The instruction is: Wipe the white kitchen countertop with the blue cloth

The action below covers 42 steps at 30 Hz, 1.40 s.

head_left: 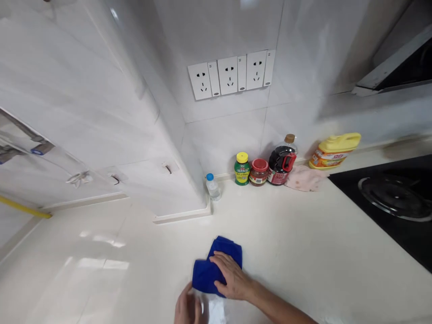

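A folded blue cloth (204, 275) lies on the pale countertop (276, 252). My right hand (232, 280) rests on top of it from the right, fingers bent over the fabric and thumb apart, holding it against the surface. At the cloth's lower left corner is my left hand (186, 307), partly cut off by the bottom edge of the view. Its fingers are loosely curled and apart, with one fingertip at the cloth's edge; I see nothing held in them.
Along the back wall stand a small clear bottle (213, 188) with a blue cap, a green jar (242, 170), a red-lidded jar (259, 173), a dark sauce bottle (281, 164), a pink cloth (306, 178) and a yellow jug (334, 152). A black cooktop (378, 211) lies right; a white pillar (162, 148) juts out left.
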Available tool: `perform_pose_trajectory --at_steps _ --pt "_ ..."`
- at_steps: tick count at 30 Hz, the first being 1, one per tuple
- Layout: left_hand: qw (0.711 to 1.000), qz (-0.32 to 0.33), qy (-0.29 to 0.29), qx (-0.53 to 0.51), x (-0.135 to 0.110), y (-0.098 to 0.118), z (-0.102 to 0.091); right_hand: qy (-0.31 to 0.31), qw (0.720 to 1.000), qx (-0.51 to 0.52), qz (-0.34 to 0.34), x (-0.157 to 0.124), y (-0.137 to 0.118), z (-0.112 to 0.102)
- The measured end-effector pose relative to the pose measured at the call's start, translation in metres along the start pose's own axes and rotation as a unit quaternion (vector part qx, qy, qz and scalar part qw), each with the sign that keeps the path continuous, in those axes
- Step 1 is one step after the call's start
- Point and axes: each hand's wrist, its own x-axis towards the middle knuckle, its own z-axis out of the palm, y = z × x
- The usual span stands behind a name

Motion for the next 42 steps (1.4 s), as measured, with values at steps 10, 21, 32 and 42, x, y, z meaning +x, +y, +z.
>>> perform_pose_trajectory --at_steps 10,21,32,42 --pt "0.958 0.124 -0.253 -0.045 0.102 0.017 0.007 0.197 0.962 -0.126 0.143 -0.001 -0.027 0.034" --pt "0.844 0.364 -0.394 0.017 0.142 -0.016 -0.115 0.278 0.947 -0.109 0.118 -0.030 -0.077 0.017" --pt "0.878 0.455 -0.100 0.108 0.048 -0.021 0.000 0.177 0.918 -0.327 0.139 0.015 -0.033 0.080" --pt "0.869 0.461 -0.057 0.169 0.050 -0.053 0.027 0.183 0.933 -0.278 0.134 0.001 -0.032 0.069"
